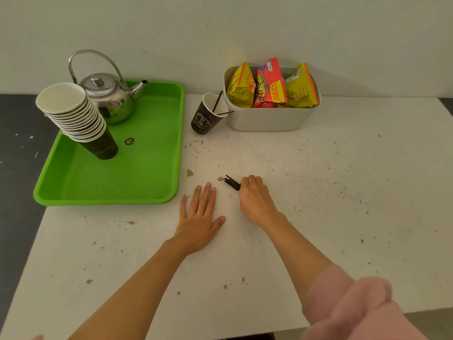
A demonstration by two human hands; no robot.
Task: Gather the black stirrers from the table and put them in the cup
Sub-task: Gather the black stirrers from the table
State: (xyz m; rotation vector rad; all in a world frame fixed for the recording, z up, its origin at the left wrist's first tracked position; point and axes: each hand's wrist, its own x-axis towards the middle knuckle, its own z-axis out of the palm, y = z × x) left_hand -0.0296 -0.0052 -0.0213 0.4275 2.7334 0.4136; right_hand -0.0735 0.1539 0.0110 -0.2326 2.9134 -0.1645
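Where the right hand (253, 192) curls into a fist on the speckled white table (318, 180), a bundle of thin black plastic stirrers (232, 183) juts from its thumb side, their far ends hidden inside the grip so no count is possible. Left hand (199, 217) lies flat, palm down, fingers together and thumb spread, holding nothing. Two more stirrers lean in the dark printed paper cup (204, 119) just beside the grey snack tub (267, 119); cup's bottom unseen.

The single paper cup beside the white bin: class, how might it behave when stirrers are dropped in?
The cup looks light and empty apart from two stirrers, so a nudge may tip it. Its narrow base probably adds to that. Paper walls likely dent if squeezed.
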